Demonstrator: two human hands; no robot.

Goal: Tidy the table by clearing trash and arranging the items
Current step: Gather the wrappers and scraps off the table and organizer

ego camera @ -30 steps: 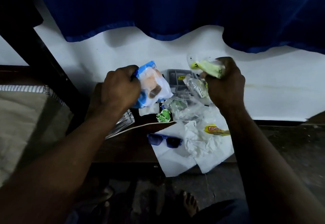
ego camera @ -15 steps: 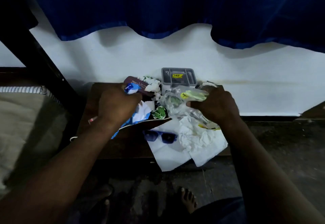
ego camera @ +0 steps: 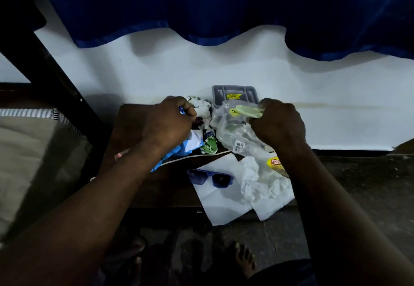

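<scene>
So, trash is gripped in both hands over a small dark table (ego camera: pixel 125 133) set against a white wall (ego camera: pixel 336 88). The left hand (ego camera: pixel 168 124) is clenched around a blue wrapper (ego camera: pixel 177 151) — it's crumpled, glossy blue and white, and its loose end trails down past the wrist onto the tabletop. The right hand (ego camera: pixel 280 126) is curled tight on a bag (ego camera: pixel 233 135), pinched together with a pale green strip (ego camera: pixel 248 111) at the top. The bag is clear, wrinkled plastic, with a small barcode sticker near its lower edge and a yellow label up by the fingers. It's held just in front of a grey tray (ego camera: pixel 233 89), which sits at the back of the table by the wall and has a yellow sticker inside.

Between the hands, a wad of white tissue (ego camera: pixel 201 108) can be seen, and lower down a scrunched green wrapper (ego camera: pixel 210 147). Nearer the front edge, blue sunglasses (ego camera: pixel 210 178) are laid partly on a white sheet (ego camera: pixel 221 205) that overhangs the table. Beside them, crumpled white paper (ego camera: pixel 255 184) is piled on a second sheet, and a yellow packet (ego camera: pixel 276 164) with a red label is partly hidden by the right forearm. A blue curtain (ego camera: pixel 201 5) is hung above — a bare foot (ego camera: pixel 244 256) can be made out on the floor below.
</scene>
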